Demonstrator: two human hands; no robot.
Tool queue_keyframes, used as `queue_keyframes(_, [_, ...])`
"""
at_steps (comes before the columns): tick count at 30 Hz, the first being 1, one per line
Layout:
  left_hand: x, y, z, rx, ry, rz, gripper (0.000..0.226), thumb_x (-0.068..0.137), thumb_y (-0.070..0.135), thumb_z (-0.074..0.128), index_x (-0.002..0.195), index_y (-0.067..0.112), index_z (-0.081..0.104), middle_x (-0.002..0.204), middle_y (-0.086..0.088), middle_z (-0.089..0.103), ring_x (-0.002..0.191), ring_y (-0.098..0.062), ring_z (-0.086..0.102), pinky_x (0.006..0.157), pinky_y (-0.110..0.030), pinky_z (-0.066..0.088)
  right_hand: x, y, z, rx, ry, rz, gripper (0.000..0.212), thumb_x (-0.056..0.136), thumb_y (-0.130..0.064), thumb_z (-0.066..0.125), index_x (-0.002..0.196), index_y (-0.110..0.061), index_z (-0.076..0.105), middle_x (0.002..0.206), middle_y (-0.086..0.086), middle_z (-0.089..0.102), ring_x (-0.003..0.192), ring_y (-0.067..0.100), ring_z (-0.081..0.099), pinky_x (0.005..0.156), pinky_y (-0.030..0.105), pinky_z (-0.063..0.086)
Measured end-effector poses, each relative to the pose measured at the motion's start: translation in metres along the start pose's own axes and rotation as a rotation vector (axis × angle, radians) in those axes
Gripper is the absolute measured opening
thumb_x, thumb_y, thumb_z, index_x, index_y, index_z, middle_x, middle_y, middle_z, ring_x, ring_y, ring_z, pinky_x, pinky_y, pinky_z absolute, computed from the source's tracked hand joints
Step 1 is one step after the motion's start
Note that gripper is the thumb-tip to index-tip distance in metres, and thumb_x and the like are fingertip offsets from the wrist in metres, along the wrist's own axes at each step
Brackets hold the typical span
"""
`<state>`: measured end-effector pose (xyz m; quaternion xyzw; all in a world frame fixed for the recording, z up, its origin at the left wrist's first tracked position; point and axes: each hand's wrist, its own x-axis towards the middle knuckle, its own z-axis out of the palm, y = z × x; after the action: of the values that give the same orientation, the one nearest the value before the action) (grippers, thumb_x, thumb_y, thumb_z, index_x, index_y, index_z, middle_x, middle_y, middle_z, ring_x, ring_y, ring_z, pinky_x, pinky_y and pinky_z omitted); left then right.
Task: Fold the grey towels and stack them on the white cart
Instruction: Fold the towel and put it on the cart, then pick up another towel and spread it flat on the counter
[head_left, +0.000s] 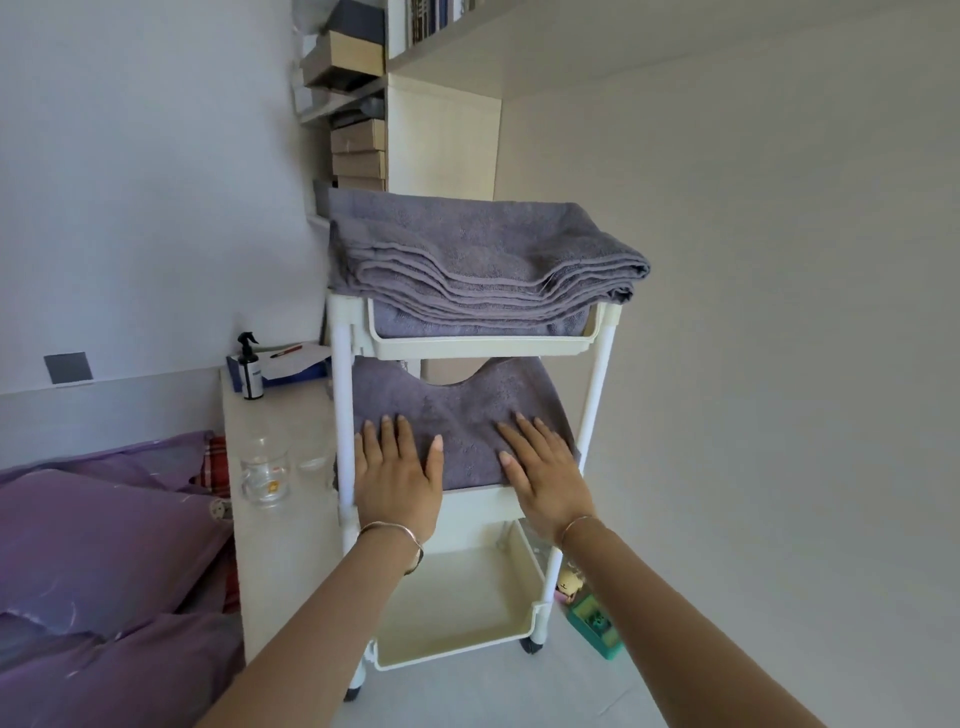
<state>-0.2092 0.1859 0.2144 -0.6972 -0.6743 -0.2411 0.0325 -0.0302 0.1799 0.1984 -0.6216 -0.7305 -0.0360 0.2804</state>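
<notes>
A white three-tier cart (480, 347) stands in front of me. Its top tray holds a stack of folded grey towels (467, 254) that overhang the rim. On the middle tray lies another folded grey towel (457, 410). My left hand (397, 475) lies flat on this towel's near left part, fingers straight and spread. My right hand (543, 470) lies flat on its near right part in the same way. The bottom tray (457, 608) holds nothing that I can see.
A bedside cabinet (280, 519) stands left of the cart with a glass mug (265, 475), a spray bottle (250, 369) and a blue box. A bed with purple bedding (98, 561) is at the far left. Small toys (592, 618) sit on the floor right of the cart. Shelves rise behind.
</notes>
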Motion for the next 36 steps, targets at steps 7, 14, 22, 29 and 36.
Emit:
queue_keyframes(7, [-0.023, 0.049, -0.019, -0.455, -0.079, 0.318, 0.057, 0.099, 0.045, 0.022, 0.149, 0.017, 0.02, 0.155, -0.005, 0.024, 0.143, -0.023, 0.019, 0.117, -0.037, 0.011, -0.078, 0.01, -0.062, -0.072, 0.154, 0.087, 0.055, 0.097, -0.051, 0.019, 0.142, -0.026, 0.039, 0.151, -0.002, 0.034, 0.135, 0.017, 0.036, 0.112, 0.017, 0.014])
queue_keyframes(14, [-0.093, 0.146, -0.037, -0.69, -0.214, 0.801, 0.053, 0.1, 0.035, 0.032, 0.148, 0.013, 0.023, 0.154, -0.008, 0.025, 0.142, -0.025, 0.021, 0.117, -0.036, 0.014, -0.21, 0.024, -0.147, -0.324, 0.319, 0.413, 0.049, 0.097, -0.041, 0.029, 0.142, -0.025, 0.039, 0.151, 0.0, 0.035, 0.135, 0.02, 0.037, 0.113, 0.035, 0.026])
queue_keyframes(22, [-0.26, 0.236, -0.04, -0.792, -0.478, 1.237, 0.053, 0.101, 0.034, 0.032, 0.147, 0.011, 0.024, 0.154, -0.007, 0.026, 0.141, -0.021, 0.023, 0.114, -0.029, 0.014, -0.414, -0.003, -0.222, -0.551, 0.392, 0.846, 0.045, 0.099, -0.03, 0.042, 0.143, -0.026, 0.036, 0.154, -0.006, 0.028, 0.137, 0.018, 0.032, 0.114, 0.033, 0.022])
queue_keyframes(29, [-0.411, 0.282, -0.031, -0.724, -0.646, 1.516, 0.059, 0.098, 0.047, 0.022, 0.147, 0.014, 0.025, 0.152, -0.005, 0.029, 0.139, -0.019, 0.027, 0.113, -0.03, 0.02, -0.581, -0.021, -0.244, -0.59, 0.321, 1.26, 0.049, 0.097, -0.028, 0.046, 0.145, -0.026, 0.033, 0.156, -0.008, 0.021, 0.139, 0.018, 0.03, 0.114, 0.031, 0.021])
queue_keyframes(36, [-0.507, 0.346, -0.007, -0.643, -0.729, 1.55, 0.056, 0.099, 0.042, 0.03, 0.148, 0.014, 0.022, 0.153, -0.004, 0.027, 0.14, -0.02, 0.025, 0.114, -0.032, 0.02, -0.674, 0.015, -0.258, -0.428, 0.377, 1.476, 0.053, 0.094, -0.036, 0.052, 0.143, -0.027, 0.035, 0.155, -0.007, 0.023, 0.131, 0.022, 0.043, 0.105, 0.037, 0.036])
